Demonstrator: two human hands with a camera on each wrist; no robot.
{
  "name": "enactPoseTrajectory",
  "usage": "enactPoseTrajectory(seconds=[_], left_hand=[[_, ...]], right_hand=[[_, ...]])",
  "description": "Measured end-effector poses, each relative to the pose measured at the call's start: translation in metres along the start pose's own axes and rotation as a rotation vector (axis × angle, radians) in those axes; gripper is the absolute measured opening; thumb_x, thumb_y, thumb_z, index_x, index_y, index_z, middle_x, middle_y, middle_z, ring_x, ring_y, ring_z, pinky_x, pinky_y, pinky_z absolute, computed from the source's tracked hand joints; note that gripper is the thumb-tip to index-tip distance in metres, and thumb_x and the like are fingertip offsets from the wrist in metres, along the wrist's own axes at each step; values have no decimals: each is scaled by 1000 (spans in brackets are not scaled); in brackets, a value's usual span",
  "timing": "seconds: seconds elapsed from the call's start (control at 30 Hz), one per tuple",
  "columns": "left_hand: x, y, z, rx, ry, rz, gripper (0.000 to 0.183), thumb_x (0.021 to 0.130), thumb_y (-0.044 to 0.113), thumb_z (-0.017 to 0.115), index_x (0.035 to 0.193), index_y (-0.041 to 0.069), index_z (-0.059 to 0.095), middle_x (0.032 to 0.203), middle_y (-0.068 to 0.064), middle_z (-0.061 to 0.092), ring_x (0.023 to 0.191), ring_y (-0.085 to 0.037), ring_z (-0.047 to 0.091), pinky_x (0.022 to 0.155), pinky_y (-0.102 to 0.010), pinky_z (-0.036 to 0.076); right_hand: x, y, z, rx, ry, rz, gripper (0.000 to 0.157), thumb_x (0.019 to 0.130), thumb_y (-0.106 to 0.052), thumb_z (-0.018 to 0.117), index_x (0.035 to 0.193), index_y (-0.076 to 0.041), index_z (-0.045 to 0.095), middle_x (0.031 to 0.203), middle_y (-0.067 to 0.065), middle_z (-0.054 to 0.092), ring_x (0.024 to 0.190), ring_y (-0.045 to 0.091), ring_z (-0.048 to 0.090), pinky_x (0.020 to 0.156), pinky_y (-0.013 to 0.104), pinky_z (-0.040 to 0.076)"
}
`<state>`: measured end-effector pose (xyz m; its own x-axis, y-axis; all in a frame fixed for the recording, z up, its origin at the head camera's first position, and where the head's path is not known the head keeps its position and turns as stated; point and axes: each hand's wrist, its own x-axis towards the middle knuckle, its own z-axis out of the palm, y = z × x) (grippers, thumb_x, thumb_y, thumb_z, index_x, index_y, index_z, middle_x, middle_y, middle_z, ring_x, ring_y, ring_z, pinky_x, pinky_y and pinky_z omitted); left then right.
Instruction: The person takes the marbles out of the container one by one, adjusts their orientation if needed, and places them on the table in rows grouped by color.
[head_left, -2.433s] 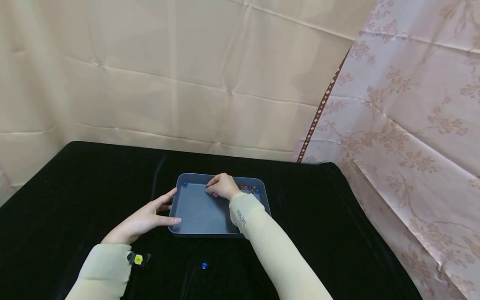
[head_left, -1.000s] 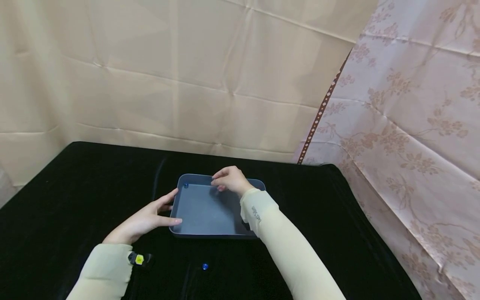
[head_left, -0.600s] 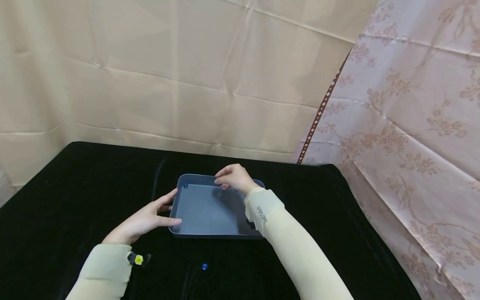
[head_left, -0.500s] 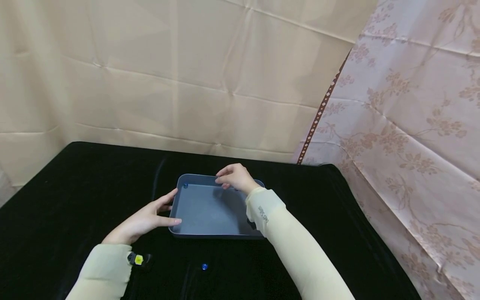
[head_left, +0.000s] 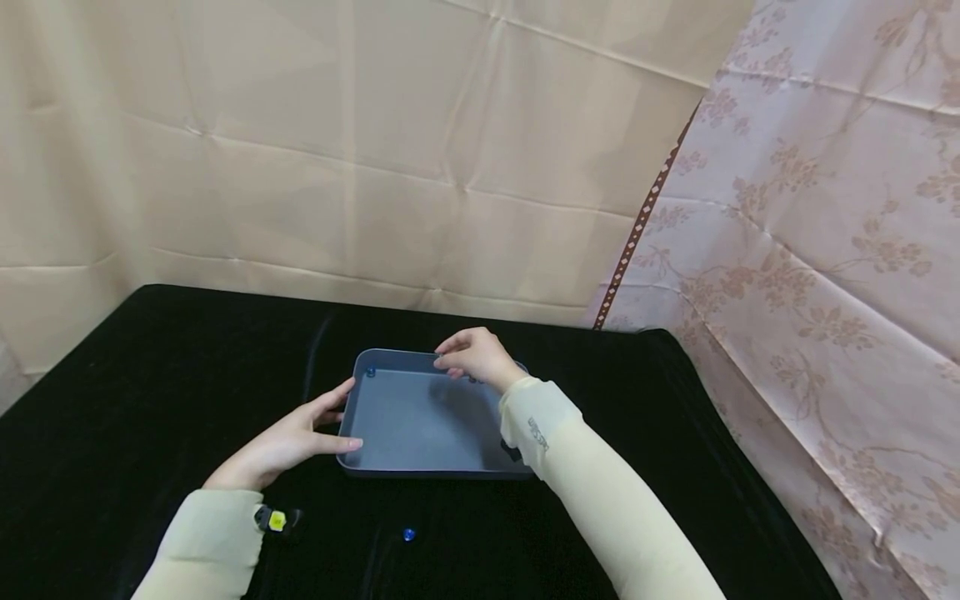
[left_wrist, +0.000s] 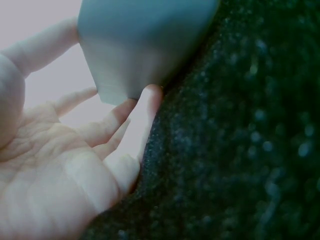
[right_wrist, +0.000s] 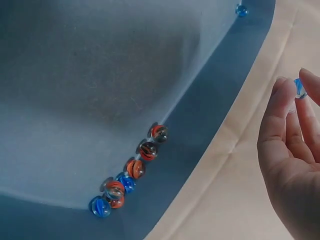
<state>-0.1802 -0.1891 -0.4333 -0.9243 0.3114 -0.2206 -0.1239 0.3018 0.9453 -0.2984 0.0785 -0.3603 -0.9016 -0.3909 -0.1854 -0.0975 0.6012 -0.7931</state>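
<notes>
A blue-grey rectangular tray (head_left: 412, 425) lies on the black cloth. My left hand (head_left: 288, 437) holds its left side, thumb over the rim and fingers against the outer wall; the left wrist view shows those fingers (left_wrist: 140, 125) at the tray's corner. Above the tray's far side, my right hand (head_left: 480, 358) pinches a clear marble with a blue swirl (right_wrist: 300, 88) between thumb and fingertips. Several orange and blue marbles (right_wrist: 135, 169) line one wall in the right wrist view, mostly hidden behind the right hand in the head view. One blue marble (head_left: 371, 372) sits in the far left corner.
Another blue marble (head_left: 408, 534) lies on the black cloth (head_left: 225, 358) in front of the tray. Beige curtain (head_left: 300, 167) hangs behind the table, and a floral curtain (head_left: 810, 250) on the right.
My right hand has risen from the tray's far side and shifted right, the marble in its fingertips. My left hand and the tray stay in place.
</notes>
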Motion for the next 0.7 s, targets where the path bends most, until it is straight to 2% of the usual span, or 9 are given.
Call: enactPoseTrajectory(seconds=[0.2, 0.4, 0.6, 0.7], left_hand=[[-1, 0, 1, -2, -4, 0, 91, 91, 27, 69, 161, 17, 10, 165, -22, 12, 143, -49, 24, 110, -68, 30], [0, 0, 1, -3, -8, 0, 91, 92, 26, 69, 161, 16, 10, 165, -22, 12, 143, -49, 24, 110, -68, 31], [-1, 0, 0, -9, -20, 11, 91, 93, 23, 67, 160, 15, 7, 164, -24, 9, 143, -51, 23, 110, -68, 31], [-1, 1, 1, -9, -22, 17, 91, 93, 23, 67, 161, 15, 7, 164, -25, 9, 142, -51, 23, 109, -68, 31]], right_hand=[[-4, -1, 0, -10, -2, -15, 27, 88, -17, 73, 111, -3, 71, 96, 12, 75, 74, 19, 69, 66, 33, 53], [-10, -2, -1, 14, -7, -22, 26, 88, -14, 74, 110, -1, 71, 92, 7, 75, 82, 28, 70, 83, 45, 58], [-13, -1, -2, 23, -27, -52, 27, 89, -14, 73, 112, 1, 70, 96, 9, 75, 90, 34, 71, 85, 42, 60], [-15, 2, -2, 39, -34, -57, 27, 89, -13, 72, 112, 2, 69, 98, 11, 75, 94, 37, 70, 87, 45, 59]])
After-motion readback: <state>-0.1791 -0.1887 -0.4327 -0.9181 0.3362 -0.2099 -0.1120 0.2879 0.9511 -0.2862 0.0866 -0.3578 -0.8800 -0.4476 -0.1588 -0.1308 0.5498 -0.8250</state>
